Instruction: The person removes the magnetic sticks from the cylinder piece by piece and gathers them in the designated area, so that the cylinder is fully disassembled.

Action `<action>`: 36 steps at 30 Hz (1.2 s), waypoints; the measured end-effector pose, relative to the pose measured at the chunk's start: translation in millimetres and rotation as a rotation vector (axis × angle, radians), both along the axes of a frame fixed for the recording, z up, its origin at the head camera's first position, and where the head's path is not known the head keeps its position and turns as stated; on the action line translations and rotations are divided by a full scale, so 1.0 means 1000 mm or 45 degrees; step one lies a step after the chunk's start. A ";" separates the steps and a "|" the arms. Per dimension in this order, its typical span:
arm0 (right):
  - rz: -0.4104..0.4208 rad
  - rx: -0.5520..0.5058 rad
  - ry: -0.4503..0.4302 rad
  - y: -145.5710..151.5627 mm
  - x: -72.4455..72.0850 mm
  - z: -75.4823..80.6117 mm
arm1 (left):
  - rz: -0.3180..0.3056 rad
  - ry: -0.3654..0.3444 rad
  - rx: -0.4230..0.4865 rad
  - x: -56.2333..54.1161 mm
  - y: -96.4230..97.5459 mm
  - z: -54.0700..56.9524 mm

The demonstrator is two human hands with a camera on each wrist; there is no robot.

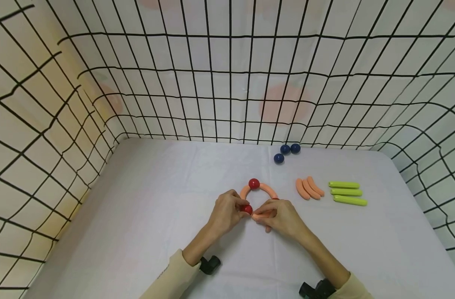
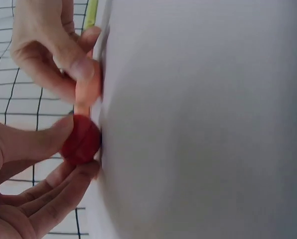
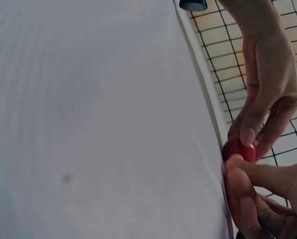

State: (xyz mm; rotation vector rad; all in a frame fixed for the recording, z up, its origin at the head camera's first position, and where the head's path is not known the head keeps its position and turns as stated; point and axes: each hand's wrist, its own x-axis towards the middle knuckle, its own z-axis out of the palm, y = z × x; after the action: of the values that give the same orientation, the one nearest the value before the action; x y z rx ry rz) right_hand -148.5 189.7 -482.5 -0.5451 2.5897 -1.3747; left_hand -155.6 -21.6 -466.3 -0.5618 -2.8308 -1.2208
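On the white table, red balls and curved orange pieces form a small ring. Its top red ball (image 1: pixel 254 184) joins a left orange piece (image 1: pixel 244 192) and a right orange piece (image 1: pixel 268 190). My left hand (image 1: pixel 225 211) pinches the lower-left red ball (image 2: pixel 81 140) between thumb and fingers. Opposite it, my right hand (image 1: pixel 283 218) pinches another curved orange piece (image 2: pixel 89 82), whose end meets that ball. One more red ball (image 1: pixel 275 199) peeks out above the right hand, mostly hidden by it.
Three loose curved orange pieces (image 1: pixel 304 189) lie right of the ring, with three light green sticks (image 1: pixel 346 192) beyond them. Farther back sit three dark blue balls (image 1: pixel 279 158). Black wire mesh (image 1: pixel 230 85) borders the table's back and sides.
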 end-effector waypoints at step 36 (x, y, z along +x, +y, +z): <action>-0.160 0.106 0.299 0.021 -0.040 0.012 | 0.000 -0.037 0.020 -0.005 -0.007 0.003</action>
State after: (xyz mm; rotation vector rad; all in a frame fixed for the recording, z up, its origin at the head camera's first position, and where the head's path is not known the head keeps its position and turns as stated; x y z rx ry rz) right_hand -188.2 210.8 -470.7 -0.5715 2.8988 -1.3022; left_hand -160.3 -28.6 -463.1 -0.5478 -2.8423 -1.2605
